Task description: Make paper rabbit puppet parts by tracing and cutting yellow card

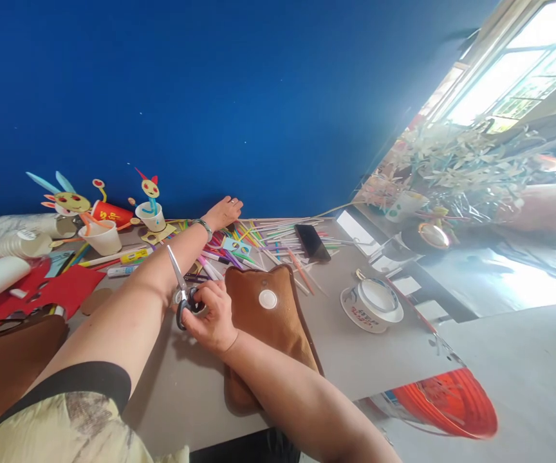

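My right hand [213, 316] is closed around the dark handles of a pair of scissors [177, 267], whose metal blades point up and away, slightly apart. It is just left of a brown plush cushion-like pouch [278, 331] with a round white disc on it. My left arm crosses in front, with a bracelet at the wrist. At the back edge by the blue wall, my left hand [224, 213] reaches over a pile of coloured sticks and straws [259, 238]. Its fingers are loosely bent and partly apart, the tips partly hidden; nothing shows in them.
Paper cups with puppet figures [151, 217] stand at the back left, near red felt [65, 289] and stacked cups [12, 247]. A black phone [312, 243] lies behind the pouch. Tape rolls [379, 300] sit to the right. Below the table edge is a red basket [452, 402].
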A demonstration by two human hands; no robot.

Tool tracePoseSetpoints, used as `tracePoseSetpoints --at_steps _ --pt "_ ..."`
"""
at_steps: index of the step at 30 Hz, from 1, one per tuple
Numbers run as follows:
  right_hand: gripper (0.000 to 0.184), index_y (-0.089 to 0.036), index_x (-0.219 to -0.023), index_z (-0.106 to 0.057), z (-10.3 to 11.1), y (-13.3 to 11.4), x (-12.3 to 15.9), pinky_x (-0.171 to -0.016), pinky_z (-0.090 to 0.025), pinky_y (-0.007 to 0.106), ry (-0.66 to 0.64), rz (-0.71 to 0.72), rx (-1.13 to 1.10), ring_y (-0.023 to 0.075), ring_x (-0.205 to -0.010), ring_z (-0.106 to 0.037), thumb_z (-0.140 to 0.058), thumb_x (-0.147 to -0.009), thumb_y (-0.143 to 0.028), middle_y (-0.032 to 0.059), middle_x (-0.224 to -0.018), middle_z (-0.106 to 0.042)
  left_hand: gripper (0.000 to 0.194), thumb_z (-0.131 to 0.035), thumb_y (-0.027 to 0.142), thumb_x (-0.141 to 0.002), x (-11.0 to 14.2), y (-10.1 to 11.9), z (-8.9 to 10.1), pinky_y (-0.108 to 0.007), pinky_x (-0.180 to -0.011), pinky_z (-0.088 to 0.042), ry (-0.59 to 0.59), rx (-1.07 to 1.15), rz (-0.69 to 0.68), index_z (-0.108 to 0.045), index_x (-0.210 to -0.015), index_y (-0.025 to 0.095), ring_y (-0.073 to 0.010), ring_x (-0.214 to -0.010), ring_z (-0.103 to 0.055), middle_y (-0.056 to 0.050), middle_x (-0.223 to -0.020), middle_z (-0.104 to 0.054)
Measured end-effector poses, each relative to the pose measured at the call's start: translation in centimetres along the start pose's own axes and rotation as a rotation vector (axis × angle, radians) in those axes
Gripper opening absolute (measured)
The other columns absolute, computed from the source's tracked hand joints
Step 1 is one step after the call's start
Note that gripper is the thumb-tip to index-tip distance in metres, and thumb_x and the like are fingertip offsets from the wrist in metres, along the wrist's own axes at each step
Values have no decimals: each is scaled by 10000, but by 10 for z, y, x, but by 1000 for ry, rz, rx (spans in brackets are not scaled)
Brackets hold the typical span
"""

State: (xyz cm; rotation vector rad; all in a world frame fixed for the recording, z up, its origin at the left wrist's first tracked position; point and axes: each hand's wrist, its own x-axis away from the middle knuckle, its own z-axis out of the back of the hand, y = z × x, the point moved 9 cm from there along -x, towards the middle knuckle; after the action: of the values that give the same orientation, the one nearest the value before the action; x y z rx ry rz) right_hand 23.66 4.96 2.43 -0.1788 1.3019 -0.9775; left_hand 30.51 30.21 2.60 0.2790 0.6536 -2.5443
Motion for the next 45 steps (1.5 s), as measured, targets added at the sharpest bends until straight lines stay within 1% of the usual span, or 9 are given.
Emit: tracePoseSetpoints --at_steps 7,12,15,18,23,27,33,40,45 --pt "300 -238 -644 -407 0 6 -3 -711 -418 309 -42 -64 1 155 -642 -506 -640 -805 -338 -19 -655 -539 341 -397 25 -912 31 -17 15 -407 -893 -399 -38 89 216 -634 -1147 95 -257 -884 -678 -159 -971 -738" --pt "255 -235 -641 -418 2 8 -7 -713 -399 303 -53 -86 -25 151 -646 -492 -618 -793 -280 -23 -652 -530 484 -514 131 -887 101 -52 53 -338 -802 -436 24 251 464 -514 -1371 145 -244 -871 -695 -93 -1012 -755" --pt "246 -232 -645 -427 2 5 -7 -712 -385 301 -53 -53 -50 144 -631 -470 -604 -809 -274 -26 -646 -523 252 -566 223 -880 162 -72 80 -312 -696 -431 -6 299 574 -676 -1100 169 -234 -795 -673 -68 -876 -747" --pt "260 -232 -642 -428 -6 6 -6 -728 -383 309 -118 -52 2 145 -625 -461 -603 -825 -289 -24 -642 -525 133 -572 187 -847 224 -77 105 -291 -679 -428 -47 303 610 -698 -888 173 -191 -739 -629 -47 -806 -728" --pt "238 -223 -642 -469 -22 9 -3 -752 -385 316 -256 -53 129 159 -665 -511 -641 -802 -263 -5 -684 -569 174 -569 119 -818 313 -41 122 -339 -890 -452 -115 309 522 -716 -807 211 -196 -877 -660 -31 -889 -758" --pt "201 -212 -665 -529 -31 8 -1 -780 -391 325 -362 -55 190 162 -678 -550 -680 -792 -251 -5 -707 -604 272 -506 57 -841 353 10 119 -389 -893 -449 -204 181 308 -721 -807 220 -203 -811 -646 -51 -867 -727" --pt "129 -202 -761 -644 -40 -1 7 -855 -387 348 -515 10 258 184 -782 -612 -727 -795 -295 17 -806 -673 324 -454 -26 -854 371 51 128 -391 -937 -429 -245 107 217 -711 -835 170 -198 -747 -609 -60 -760 -655" --pt "178 -179 -869 -698 -50 -7 16 -858 -363 362 -664 74 353 229 -898 -633 -743 -793 -333 61 -900 -697 320 -430 34 -909 385 70 141 -378 -945 -436 -274 228 295 -695 -1031 165 -223 -937 -623 -99 -960 -673" --pt "174 -191 -748 -678 -57 -13 22 -777 -325 344 -763 81 418 184 -761 -591 -688 -850 -332 34 -794 -676 346 -458 46 -904 392 75 147 -391 -1004 -434 -243 255 335 -691 -1115 193 -231 -1063 -623 -114 -1090 -690"
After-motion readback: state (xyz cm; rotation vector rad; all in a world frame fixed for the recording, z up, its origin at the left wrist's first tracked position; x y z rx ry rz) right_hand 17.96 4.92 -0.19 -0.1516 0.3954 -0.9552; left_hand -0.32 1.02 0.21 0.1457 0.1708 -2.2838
